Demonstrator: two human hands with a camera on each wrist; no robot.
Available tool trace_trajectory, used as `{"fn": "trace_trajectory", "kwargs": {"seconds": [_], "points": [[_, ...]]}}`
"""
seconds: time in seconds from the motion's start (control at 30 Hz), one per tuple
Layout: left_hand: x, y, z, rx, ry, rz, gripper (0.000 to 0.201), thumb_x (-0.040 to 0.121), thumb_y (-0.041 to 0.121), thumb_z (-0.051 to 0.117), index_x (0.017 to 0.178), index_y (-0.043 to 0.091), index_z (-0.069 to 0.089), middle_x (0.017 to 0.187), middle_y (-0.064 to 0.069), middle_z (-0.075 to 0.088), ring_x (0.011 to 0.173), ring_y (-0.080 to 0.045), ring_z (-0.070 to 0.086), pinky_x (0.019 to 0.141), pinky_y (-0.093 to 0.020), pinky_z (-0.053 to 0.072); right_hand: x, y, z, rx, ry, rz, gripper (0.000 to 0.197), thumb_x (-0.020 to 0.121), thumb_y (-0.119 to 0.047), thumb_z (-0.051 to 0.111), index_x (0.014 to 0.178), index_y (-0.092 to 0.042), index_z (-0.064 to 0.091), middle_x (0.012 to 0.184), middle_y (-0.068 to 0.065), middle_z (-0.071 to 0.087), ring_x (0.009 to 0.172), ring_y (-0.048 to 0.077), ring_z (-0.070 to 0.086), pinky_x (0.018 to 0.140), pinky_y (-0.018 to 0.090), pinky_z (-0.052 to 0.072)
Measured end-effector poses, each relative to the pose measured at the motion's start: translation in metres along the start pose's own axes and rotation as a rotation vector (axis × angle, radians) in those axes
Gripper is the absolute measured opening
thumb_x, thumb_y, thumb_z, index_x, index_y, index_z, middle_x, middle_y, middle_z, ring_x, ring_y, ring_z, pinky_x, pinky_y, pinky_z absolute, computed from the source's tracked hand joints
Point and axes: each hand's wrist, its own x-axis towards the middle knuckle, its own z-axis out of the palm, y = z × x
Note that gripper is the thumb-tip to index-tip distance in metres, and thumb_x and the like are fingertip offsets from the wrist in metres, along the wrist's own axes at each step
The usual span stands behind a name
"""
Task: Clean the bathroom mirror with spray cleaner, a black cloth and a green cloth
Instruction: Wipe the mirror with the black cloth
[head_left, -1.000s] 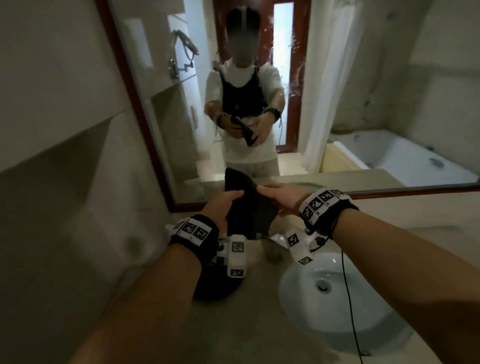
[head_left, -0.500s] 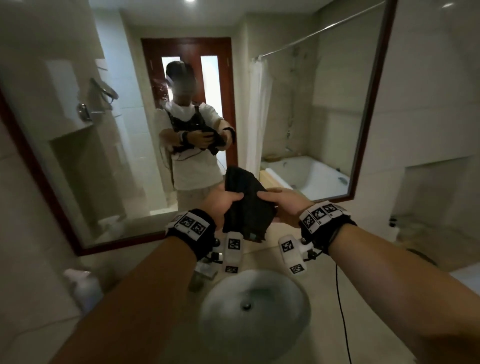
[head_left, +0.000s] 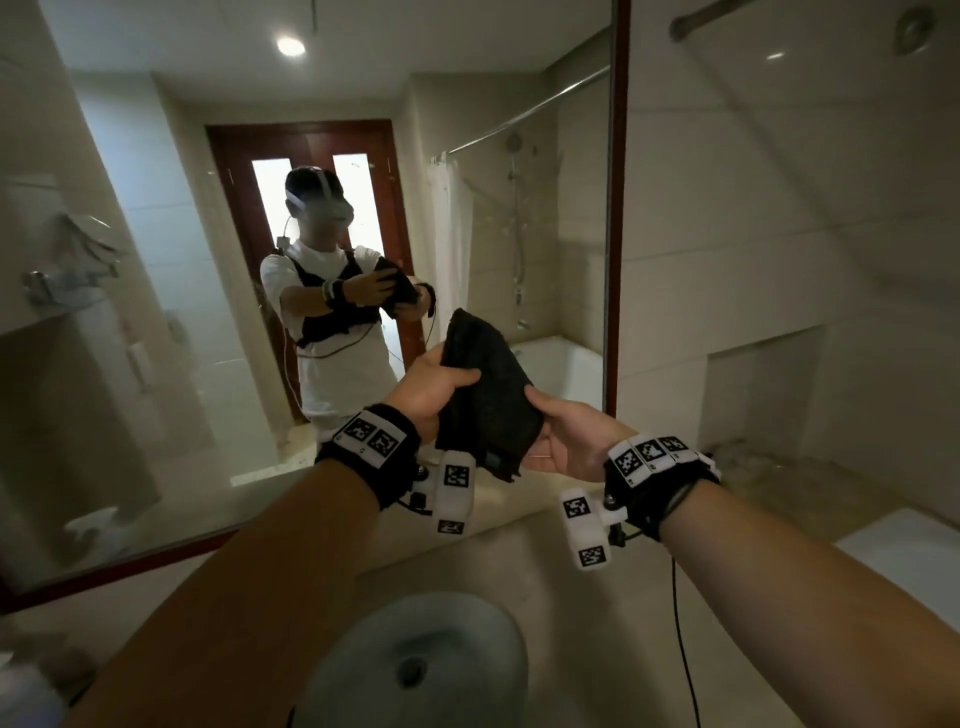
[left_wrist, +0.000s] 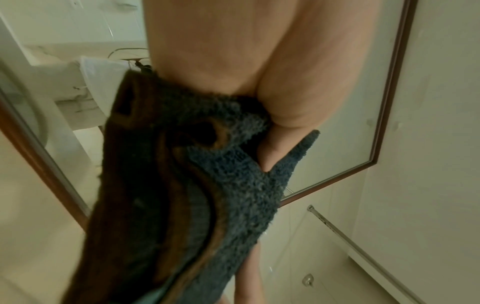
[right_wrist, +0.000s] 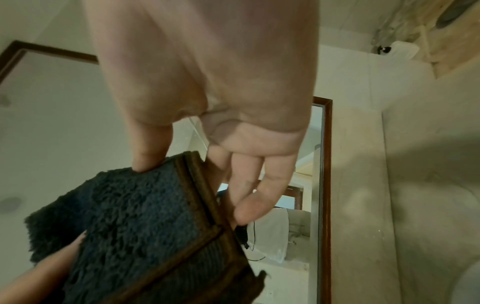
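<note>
- Now the view has tipped up and rightward against half a second ago: the mirror's (head_left: 182, 312) right frame edge stands upright, the basin (head_left: 415, 660) sits lower.
- As before, one black cloth (head_left: 488, 400), folded, is held up before the mirror.
- Two hands: the left hand (head_left: 431, 387) grips its left edge, the right hand (head_left: 571, 441) pinches its right edge.
- One basin, one mirror.

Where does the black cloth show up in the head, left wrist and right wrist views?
Head: the black cloth is at centre, held up between the left hand and right hand.
Left wrist: it fills the lower centre.
Right wrist: lower left, pinched at its edge.
Shared landmark: the mirror's brown frame.
</note>
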Motion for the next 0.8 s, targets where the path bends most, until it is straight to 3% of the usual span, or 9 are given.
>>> {"fn": "trace_trajectory", "kwargs": {"seconds": [0.07,0.13,0.23,0.33,0.43,0.57,0.8], "points": [[0.015,0.0,0.009,0.01,-0.006,0.001,0.046,0.093,-0.001,0.059,0.136,0.015,0.055,0.128,-0.012,0.064,0.116,-0.031,0.062,0.1,-0.05,0.051,0.009,-0.004,-0.011,0.028,0.004,-0.03,0.054,0.094,-0.049,0.057,0.135,-0.015,0.055,0.123,0.01,0.069,0.105,0.024,0.07,0.078,0.034,0.057],[0.031,-0.003,0.015,0.022,0.011,0.003,0.045,0.093,-0.001,0.06,0.135,0.014,0.056,0.126,-0.012,0.065,0.114,-0.031,0.064,0.099,-0.05,0.052,0.019,-0.013,-0.019,0.088,0.009,-0.095,0.05,0.094,-0.04,0.061,0.137,-0.014,0.053,0.126,0.011,0.067,0.112,0.026,0.067,0.081,0.037,0.059],[0.056,-0.005,0.017,0.018,0.075,-0.005,0.039,0.091,-0.001,0.062,0.128,0.012,0.059,0.121,-0.013,0.068,0.11,-0.033,0.066,0.097,-0.051,0.053,0.038,-0.032,-0.029,0.17,0.049,-0.208,0.043,0.094,-0.017,0.064,0.136,-0.012,0.054,0.123,0.013,0.068,0.109,0.029,0.068,0.084,0.043,0.06],[0.083,0.002,0.015,0.014,0.134,0.005,0.033,0.091,-0.002,0.061,0.119,0.015,0.062,0.118,-0.014,0.068,0.105,-0.032,0.066,0.089,-0.045,0.056,0.061,-0.057,-0.033,0.154,0.082,-0.256,0.045,0.09,-0.007,0.066,0.134,-0.013,0.054,0.121,0.015,0.068,0.106,0.032,0.068,0.082,0.046,0.059],[0.114,0.015,0.01,0.02,0.16,0.023,0.035,0.09,-0.003,0.062,0.12,0.014,0.064,0.118,-0.015,0.068,0.106,-0.033,0.066,0.091,-0.05,0.055,0.084,-0.085,-0.026,0.115,0.104,-0.271,0.047,0.09,-0.008,0.065,0.135,-0.015,0.052,0.123,0.016,0.067,0.107,0.034,0.067,0.079,0.045,0.06],[0.155,0.038,0.011,0.049,0.157,0.092,0.031,0.089,-0.002,0.065,0.11,0.021,0.066,0.114,-0.013,0.07,0.106,-0.033,0.067,0.095,-0.054,0.054,0.106,-0.122,-0.029,0.099,0.101,-0.286,0.043,0.093,-0.013,0.062,0.135,-0.016,0.052,0.122,0.016,0.067,0.107,0.033,0.067,0.074,0.042,0.06],[0.205,0.065,0.031,0.122,0.131,0.17,0.034,0.086,0.007,0.071,0.116,0.022,0.067,0.113,-0.006,0.072,0.105,-0.026,0.068,0.095,-0.049,0.054,0.128,-0.181,-0.06,0.065,0.122,-0.293,0.044,0.092,-0.023,0.063,0.133,-0.012,0.052,0.12,0.017,0.068,0.109,0.034,0.066,0.095,0.052,0.053]]}}
